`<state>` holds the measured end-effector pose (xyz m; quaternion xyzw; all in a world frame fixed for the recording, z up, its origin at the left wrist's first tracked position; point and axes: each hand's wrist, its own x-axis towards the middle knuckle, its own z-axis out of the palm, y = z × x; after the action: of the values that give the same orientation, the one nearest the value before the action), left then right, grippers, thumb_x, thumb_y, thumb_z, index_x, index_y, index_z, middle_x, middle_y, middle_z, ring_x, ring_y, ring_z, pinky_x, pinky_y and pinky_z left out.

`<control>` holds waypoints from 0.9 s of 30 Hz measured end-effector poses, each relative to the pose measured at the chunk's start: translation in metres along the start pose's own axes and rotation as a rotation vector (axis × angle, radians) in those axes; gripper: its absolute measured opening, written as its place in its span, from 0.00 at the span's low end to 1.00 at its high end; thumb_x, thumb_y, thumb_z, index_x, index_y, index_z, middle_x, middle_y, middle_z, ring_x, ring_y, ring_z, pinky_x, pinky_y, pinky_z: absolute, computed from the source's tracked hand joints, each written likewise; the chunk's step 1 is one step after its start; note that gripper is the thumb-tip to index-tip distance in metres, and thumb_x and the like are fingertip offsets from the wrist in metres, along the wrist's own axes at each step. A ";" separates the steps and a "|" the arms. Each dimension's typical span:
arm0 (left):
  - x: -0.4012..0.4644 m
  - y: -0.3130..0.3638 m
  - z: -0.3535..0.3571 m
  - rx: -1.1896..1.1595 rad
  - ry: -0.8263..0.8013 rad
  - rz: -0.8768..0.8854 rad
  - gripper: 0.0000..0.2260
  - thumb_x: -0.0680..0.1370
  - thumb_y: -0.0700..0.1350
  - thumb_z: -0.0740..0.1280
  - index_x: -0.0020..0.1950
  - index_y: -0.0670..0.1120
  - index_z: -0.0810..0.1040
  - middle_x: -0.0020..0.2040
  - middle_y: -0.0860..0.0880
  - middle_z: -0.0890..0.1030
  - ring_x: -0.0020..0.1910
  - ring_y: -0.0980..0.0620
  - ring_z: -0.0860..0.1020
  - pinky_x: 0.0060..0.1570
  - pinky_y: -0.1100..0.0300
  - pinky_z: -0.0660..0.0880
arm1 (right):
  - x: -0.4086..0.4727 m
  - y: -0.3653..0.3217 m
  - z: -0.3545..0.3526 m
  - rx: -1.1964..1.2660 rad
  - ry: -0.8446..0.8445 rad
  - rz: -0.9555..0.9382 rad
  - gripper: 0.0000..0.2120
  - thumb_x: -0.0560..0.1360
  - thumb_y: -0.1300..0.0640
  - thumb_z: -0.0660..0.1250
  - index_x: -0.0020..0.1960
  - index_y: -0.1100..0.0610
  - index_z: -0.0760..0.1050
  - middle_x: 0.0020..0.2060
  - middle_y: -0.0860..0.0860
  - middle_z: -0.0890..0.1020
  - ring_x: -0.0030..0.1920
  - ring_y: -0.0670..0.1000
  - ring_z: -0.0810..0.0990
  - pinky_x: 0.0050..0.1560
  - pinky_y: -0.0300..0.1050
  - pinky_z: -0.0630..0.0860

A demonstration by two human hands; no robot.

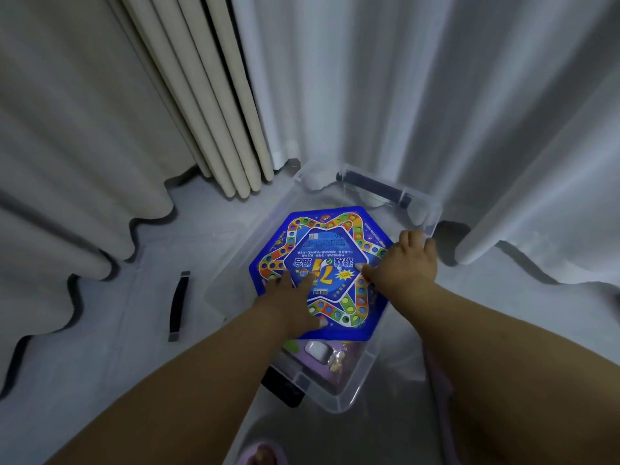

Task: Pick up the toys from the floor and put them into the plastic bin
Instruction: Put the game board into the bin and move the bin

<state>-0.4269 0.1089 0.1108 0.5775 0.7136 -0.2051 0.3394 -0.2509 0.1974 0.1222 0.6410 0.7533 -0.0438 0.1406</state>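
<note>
Head cam: blue hexagonal game board (pixel 330 263)

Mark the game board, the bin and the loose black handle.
blue game board (pixel 339 250), head view, on its printed centre panel.
clear plastic bin (pixel 432 213), head view, on its far right rim corner.
black handle (pixel 177 303), head view, mid-length of the strap lying on the floor left of the bin.

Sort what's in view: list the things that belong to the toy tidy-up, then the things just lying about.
Job: game board, bin, toys under the board, left hand, right hand.

Lying about: bin lid, curtains, slipper.
</note>
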 end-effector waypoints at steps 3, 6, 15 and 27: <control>0.003 0.000 0.000 0.038 0.036 -0.005 0.43 0.73 0.69 0.61 0.77 0.58 0.39 0.78 0.45 0.40 0.76 0.37 0.43 0.70 0.38 0.57 | 0.012 -0.001 0.001 -0.081 -0.051 -0.054 0.40 0.71 0.28 0.54 0.70 0.57 0.65 0.65 0.54 0.71 0.70 0.55 0.63 0.72 0.54 0.53; 0.005 0.004 0.005 0.125 0.043 -0.021 0.43 0.73 0.68 0.62 0.77 0.57 0.39 0.78 0.43 0.41 0.76 0.36 0.46 0.69 0.39 0.60 | 0.012 -0.003 0.005 -0.106 -0.108 -0.040 0.41 0.71 0.27 0.55 0.71 0.57 0.63 0.65 0.55 0.71 0.71 0.56 0.63 0.73 0.57 0.49; -0.022 -0.043 -0.063 -0.062 0.307 0.069 0.25 0.79 0.56 0.61 0.74 0.50 0.63 0.70 0.46 0.70 0.67 0.48 0.70 0.61 0.55 0.71 | -0.008 -0.030 -0.003 -0.007 0.053 -0.110 0.37 0.76 0.33 0.50 0.73 0.59 0.59 0.72 0.57 0.63 0.74 0.57 0.57 0.74 0.60 0.47; -0.047 -0.185 -0.044 -0.523 0.363 -0.160 0.11 0.79 0.50 0.64 0.56 0.44 0.76 0.53 0.44 0.78 0.53 0.48 0.77 0.49 0.60 0.72 | -0.050 -0.131 0.001 0.150 0.075 -0.467 0.23 0.78 0.40 0.54 0.61 0.56 0.71 0.59 0.55 0.75 0.62 0.57 0.70 0.63 0.51 0.63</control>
<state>-0.6113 0.0606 0.1560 0.4399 0.8340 0.0653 0.3265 -0.3723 0.1262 0.1199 0.4593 0.8803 -0.1069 0.0508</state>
